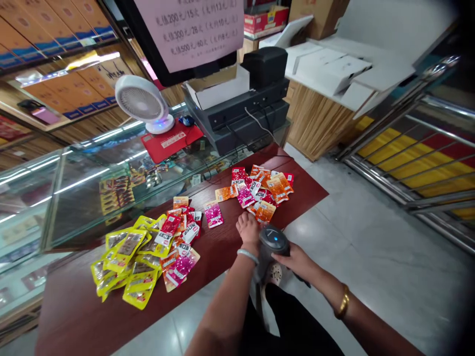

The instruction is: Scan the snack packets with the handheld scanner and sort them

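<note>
My right hand (297,259) grips a dark grey handheld barcode scanner (273,239) with a small blue light, just off the near edge of the table. Beside it, my left hand (248,228) is over the table edge with its fingers loosely bent and apart, nothing visible in them. Just beyond lies a pile of orange, red and pink snack packets (261,193). A lone pink packet (213,214) lies to the left. Further left, more red and orange packets (181,247) sit against a heap of yellow snack packets (129,257).
The brown table (70,301) adjoins a glass display counter (89,193). On it stand a white fan (143,99), a red mat (163,151) and a dark cash-register unit (252,111) under a monitor (148,39). A metal railing (426,113) stands right.
</note>
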{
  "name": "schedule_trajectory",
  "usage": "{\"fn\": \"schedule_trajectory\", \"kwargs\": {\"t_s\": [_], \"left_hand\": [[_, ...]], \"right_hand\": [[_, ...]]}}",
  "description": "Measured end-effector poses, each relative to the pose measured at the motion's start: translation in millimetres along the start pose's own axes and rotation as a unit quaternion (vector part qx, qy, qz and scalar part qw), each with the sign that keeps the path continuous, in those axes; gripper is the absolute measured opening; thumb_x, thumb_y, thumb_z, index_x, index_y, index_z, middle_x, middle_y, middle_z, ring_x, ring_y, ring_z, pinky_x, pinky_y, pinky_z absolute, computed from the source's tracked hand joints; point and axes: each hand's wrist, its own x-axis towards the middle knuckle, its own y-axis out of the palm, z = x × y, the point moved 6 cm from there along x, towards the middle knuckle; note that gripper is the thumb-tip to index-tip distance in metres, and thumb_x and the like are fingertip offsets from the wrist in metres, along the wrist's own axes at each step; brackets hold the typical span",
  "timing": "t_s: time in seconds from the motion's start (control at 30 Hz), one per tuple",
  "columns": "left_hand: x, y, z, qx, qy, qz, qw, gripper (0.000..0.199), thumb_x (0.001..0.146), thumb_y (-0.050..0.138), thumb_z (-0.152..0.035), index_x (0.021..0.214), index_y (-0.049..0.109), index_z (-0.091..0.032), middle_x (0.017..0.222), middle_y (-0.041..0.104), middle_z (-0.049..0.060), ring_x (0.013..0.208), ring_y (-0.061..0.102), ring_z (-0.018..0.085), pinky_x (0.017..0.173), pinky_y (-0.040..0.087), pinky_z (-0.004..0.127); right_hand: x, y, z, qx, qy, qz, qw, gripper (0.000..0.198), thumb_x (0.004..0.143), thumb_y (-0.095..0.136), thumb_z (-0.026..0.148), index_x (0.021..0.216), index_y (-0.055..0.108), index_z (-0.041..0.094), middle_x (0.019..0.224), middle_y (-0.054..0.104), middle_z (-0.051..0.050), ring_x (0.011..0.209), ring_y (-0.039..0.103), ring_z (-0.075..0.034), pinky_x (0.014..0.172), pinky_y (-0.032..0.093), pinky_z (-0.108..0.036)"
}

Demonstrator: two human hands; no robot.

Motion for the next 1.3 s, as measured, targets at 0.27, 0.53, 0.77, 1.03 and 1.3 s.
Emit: {"fn": "schedule_trajectory", "kwargs": {"t_s": [0.27, 0.53, 0.77, 1.03, 1.3], "left_hand": [[-27.7, -7.0, 54.9, -0.138, -0.108, 0.031, 0.984, 0.037, 0.085, 0.063, -0.039, 0.111, 0.049, -0.017, 0.091, 0.071, 0.008, 0.086, 0.068, 0.022, 0.072, 0.043, 0.029], [-42.6, -31.8, 105.9, -0.170, -0.156, 0.035, 0.972, 0.035, 0.085, 0.064, -0.038, 0.110, 0.049, -0.020, 0.093, 0.071, 0.006, 0.088, 0.069, 0.021, 0.070, 0.044, 0.027], [-51.7, -96.3, 176.4, -0.006, -0.149, -0.088, 0.985, 0.047, 0.086, 0.060, -0.039, 0.125, 0.047, -0.016, 0.122, 0.062, 0.016, 0.119, 0.054, 0.031, 0.099, 0.040, 0.043], [69.3, -92.0, 130.7, 0.033, 0.045, -0.049, 0.997, 0.060, 0.085, 0.061, -0.042, 0.138, 0.044, -0.020, 0.141, 0.048, 0.014, 0.125, 0.045, 0.029, 0.105, 0.036, 0.042], [146.9, -66.9, 136.8, 0.086, 0.038, 0.043, 0.995, 0.042, 0.082, 0.065, -0.041, 0.115, 0.057, -0.015, 0.114, 0.063, 0.016, 0.112, 0.057, 0.029, 0.092, 0.043, 0.038]], "right_hand": [[13.7, -2.3, 4.6, -0.006, 0.023, 0.021, 1.000, 0.033, 0.074, 0.069, 0.043, 0.095, 0.067, 0.017, 0.053, 0.061, 0.002, 0.047, 0.057, -0.017, 0.049, 0.045, -0.028], [41.1, 47.2, 30.9, 0.000, -0.015, 0.072, 0.997, 0.033, 0.076, 0.068, 0.043, 0.094, 0.068, 0.016, 0.046, 0.056, 0.005, 0.042, 0.053, -0.016, 0.046, 0.042, -0.027], [46.2, 101.0, 55.1, 0.012, -0.053, 0.100, 0.993, 0.035, 0.074, 0.072, 0.034, 0.106, 0.071, 0.018, 0.078, 0.075, -0.005, 0.081, 0.070, -0.026, 0.075, 0.055, -0.036], [58.5, 126.3, 29.6, 0.048, -0.003, 0.019, 0.999, 0.045, 0.071, 0.075, 0.036, 0.111, 0.069, 0.016, 0.108, 0.075, -0.010, 0.103, 0.068, -0.031, 0.095, 0.051, -0.045], [54.6, 122.9, 13.7, 0.044, 0.028, -0.035, 0.998, 0.035, 0.074, 0.072, 0.038, 0.103, 0.069, 0.018, 0.064, 0.070, -0.002, 0.070, 0.069, -0.024, 0.065, 0.055, -0.032]]}}
